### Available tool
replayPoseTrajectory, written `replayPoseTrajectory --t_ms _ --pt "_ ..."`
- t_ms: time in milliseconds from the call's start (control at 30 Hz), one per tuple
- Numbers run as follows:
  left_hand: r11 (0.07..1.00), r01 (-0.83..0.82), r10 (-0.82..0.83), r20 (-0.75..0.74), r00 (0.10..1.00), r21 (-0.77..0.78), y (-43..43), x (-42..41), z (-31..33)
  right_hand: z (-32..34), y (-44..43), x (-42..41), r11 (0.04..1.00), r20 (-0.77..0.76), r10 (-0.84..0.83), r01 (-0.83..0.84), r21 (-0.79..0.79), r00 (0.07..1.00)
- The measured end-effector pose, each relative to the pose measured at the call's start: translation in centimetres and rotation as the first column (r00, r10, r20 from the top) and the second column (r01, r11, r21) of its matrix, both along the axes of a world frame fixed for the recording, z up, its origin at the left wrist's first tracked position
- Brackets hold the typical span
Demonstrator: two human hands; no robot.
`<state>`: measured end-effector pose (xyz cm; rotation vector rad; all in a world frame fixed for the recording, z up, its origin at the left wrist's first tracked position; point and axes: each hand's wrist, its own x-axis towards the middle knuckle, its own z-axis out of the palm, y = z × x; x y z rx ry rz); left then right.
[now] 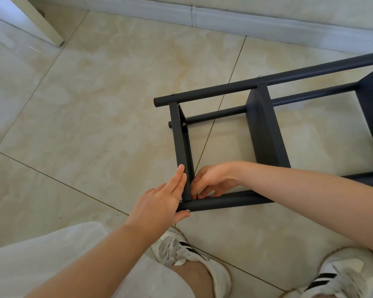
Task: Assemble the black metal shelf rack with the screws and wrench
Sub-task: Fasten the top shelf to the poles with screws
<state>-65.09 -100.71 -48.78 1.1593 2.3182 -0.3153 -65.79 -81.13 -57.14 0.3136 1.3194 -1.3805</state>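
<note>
The black metal shelf rack (pixel 265 134) lies on its side on the tiled floor (pixel 95 108), just ahead of my shoes (pixel 181 252). I judge the step in hand is fixing the end shelf panel (pixel 181 143) to the near tube (pixel 224 202). My left grip (pixel 159 203) is flat, fingers straight against the panel, thumb under the tube at a screw head (pixel 187 210). My right grip (pixel 211 179) curls into the inner corner; whether it holds a nut or wrench I cannot tell. Next, that screw needs seating square, then tightening. The floor is glossy beige tile, with a pale skirting board (pixel 224 20) beyond and a white furniture leg (pixel 41 24) at far left.
</note>
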Motion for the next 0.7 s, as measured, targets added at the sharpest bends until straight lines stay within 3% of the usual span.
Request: replayPoseTrajectory --t_ms 700 --pt "1.0 0.006 -0.006 0.001 1.0 0.016 -0.25 -0.07 -0.34 0.22 0.06 -0.2 0.999 -0.08 0.043 -0.041 0.018 0.996"
